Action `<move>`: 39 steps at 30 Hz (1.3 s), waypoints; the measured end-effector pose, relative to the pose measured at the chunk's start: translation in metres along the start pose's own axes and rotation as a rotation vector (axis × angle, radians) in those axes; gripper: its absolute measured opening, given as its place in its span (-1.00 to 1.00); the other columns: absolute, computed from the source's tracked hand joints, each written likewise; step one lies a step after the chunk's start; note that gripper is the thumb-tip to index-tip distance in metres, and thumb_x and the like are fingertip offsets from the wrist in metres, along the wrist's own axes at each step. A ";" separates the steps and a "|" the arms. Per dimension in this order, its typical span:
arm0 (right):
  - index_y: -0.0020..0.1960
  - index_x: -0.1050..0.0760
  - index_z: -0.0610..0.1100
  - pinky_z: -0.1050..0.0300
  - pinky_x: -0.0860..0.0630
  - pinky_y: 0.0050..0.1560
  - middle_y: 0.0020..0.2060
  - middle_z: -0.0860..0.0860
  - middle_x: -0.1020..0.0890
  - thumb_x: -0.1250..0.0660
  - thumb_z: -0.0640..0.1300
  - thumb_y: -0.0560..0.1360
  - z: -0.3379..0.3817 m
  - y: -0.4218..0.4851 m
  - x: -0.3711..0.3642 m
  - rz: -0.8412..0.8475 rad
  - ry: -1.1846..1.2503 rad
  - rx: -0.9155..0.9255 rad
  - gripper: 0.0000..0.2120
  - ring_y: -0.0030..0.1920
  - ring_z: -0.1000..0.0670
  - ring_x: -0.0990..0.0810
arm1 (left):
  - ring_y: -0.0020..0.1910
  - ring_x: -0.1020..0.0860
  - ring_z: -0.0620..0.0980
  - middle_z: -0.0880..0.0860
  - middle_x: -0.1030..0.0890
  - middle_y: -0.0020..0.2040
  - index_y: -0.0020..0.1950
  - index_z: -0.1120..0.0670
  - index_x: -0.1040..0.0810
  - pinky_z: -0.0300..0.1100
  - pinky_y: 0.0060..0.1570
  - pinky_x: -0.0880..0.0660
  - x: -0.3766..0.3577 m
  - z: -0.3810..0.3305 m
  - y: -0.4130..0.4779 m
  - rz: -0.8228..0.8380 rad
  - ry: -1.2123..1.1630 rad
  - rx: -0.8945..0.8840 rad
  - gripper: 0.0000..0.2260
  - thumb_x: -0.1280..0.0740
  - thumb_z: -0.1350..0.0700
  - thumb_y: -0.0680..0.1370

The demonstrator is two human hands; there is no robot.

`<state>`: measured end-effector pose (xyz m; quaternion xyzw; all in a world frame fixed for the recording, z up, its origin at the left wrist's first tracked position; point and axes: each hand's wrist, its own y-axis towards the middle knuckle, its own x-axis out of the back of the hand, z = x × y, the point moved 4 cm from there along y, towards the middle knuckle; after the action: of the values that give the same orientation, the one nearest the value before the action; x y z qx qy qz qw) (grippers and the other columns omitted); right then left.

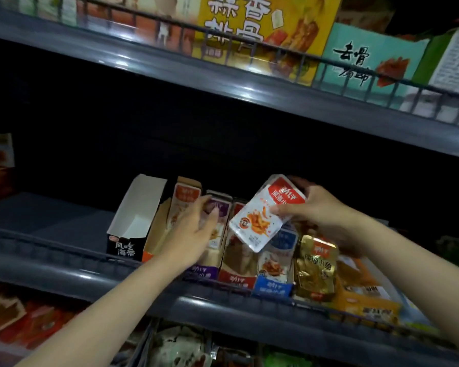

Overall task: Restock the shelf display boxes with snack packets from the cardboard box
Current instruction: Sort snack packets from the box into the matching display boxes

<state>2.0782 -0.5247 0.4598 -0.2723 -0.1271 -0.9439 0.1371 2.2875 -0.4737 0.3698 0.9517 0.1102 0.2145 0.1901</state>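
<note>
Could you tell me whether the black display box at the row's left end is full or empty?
Empty, as far as visible: the black cardboard display box shows only bare white inside walls, no packets.

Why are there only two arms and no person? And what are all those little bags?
The camera sits on the person's head and looks down, so you see only their arms, as if through their own eyes. They stand at a shop shelf. On it is a row of open cardboard display boxes with snack packets in them. Among them are a black box that looks empty, a purple box, a red box and a blue box, with gold packets beside them. The right hand holds a white-and-red packet, tilted, above the row. The left hand rests its fingers on the packets in the purple box.
</note>
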 end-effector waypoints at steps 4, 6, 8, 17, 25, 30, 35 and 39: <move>0.15 -0.28 0.17 0.45 -0.42 -0.26 -0.08 0.16 -0.56 -0.53 -0.12 0.36 -0.001 0.036 -0.004 0.006 -0.188 0.062 -0.46 -0.15 0.26 -0.50 | 0.54 0.00 -0.04 -0.07 -0.09 0.56 0.56 -0.05 -0.04 0.03 0.51 0.00 -0.011 0.027 0.017 0.016 0.482 -0.040 -0.32 -0.17 -0.28 0.53; 0.20 -0.30 0.14 0.42 -0.41 -0.21 -0.03 0.14 -0.56 -0.53 -0.13 0.36 -0.005 0.051 -0.009 0.060 -0.274 0.078 -0.44 -0.13 0.27 -0.50 | 0.55 0.10 -0.05 -0.08 0.00 0.57 0.57 -0.07 0.01 -0.01 0.52 0.14 -0.021 0.036 0.020 0.094 0.589 -0.017 -0.27 -0.15 -0.34 0.51; 0.25 -0.31 0.11 0.42 -0.40 -0.20 -0.10 0.22 -0.52 -0.54 -0.14 0.35 -0.011 0.063 -0.014 0.076 -0.324 0.089 -0.41 -0.14 0.29 -0.48 | 0.55 0.14 -0.05 -0.09 0.03 0.57 0.57 -0.09 0.02 -0.02 0.50 0.17 -0.028 0.041 0.020 0.137 0.639 -0.025 -0.27 -0.14 -0.36 0.50; 0.36 -0.25 0.13 0.36 -0.42 -0.20 0.03 0.17 -0.45 -0.50 -0.14 0.40 -0.038 0.093 -0.045 0.195 -0.488 0.109 -0.34 -0.02 0.16 -0.48 | 0.54 0.13 -0.08 -0.11 0.02 0.57 0.56 -0.15 0.05 -0.10 0.48 0.12 -0.043 0.055 0.014 0.154 0.582 -0.039 -0.38 -0.16 -0.19 0.58; 0.37 -0.26 0.19 0.02 -0.51 0.22 0.26 0.08 -0.45 -0.51 -0.10 0.38 -0.064 0.105 -0.058 0.220 -0.593 0.141 -0.33 0.23 0.02 -0.48 | 0.54 0.09 -0.09 -0.12 -0.03 0.57 0.54 -0.18 -0.06 -0.07 0.48 0.08 -0.044 0.055 0.014 0.165 0.594 -0.033 -0.46 -0.14 -0.16 0.59; 0.48 -0.15 0.18 -0.04 -0.39 0.33 0.33 0.03 -0.31 -0.50 0.01 0.37 -0.072 0.102 -0.067 0.186 -0.822 0.231 -0.19 0.34 -0.04 -0.32 | 0.54 0.06 -0.08 -0.11 -0.08 0.56 0.53 -0.16 -0.11 -0.03 0.51 0.06 -0.046 0.056 0.015 0.150 0.625 -0.031 -0.48 -0.13 -0.18 0.59; 0.51 -0.06 0.15 -0.05 -0.31 0.37 0.39 0.03 -0.20 -0.48 0.09 0.36 -0.072 0.094 -0.069 0.169 -0.920 0.277 -0.13 0.37 -0.04 -0.24 | 0.53 0.01 -0.07 -0.08 -0.14 0.55 0.52 -0.13 -0.17 0.02 0.51 0.04 -0.046 0.056 0.013 0.146 0.628 -0.038 -0.50 -0.13 -0.19 0.59; 0.53 0.00 0.14 0.01 -0.23 0.40 0.41 0.04 -0.15 -0.42 0.15 0.41 -0.068 0.082 -0.067 0.125 -1.053 0.302 -0.15 0.40 -0.04 -0.18 | 0.53 -0.03 -0.05 -0.07 -0.21 0.52 0.50 -0.09 -0.23 -0.01 0.51 0.04 -0.041 0.051 0.006 0.086 0.569 -0.058 -0.52 -0.12 -0.19 0.60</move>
<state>2.1268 -0.6102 0.3811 -0.6919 -0.2963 -0.6415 0.1484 2.2748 -0.5069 0.3144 0.8513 0.1122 0.4838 0.1695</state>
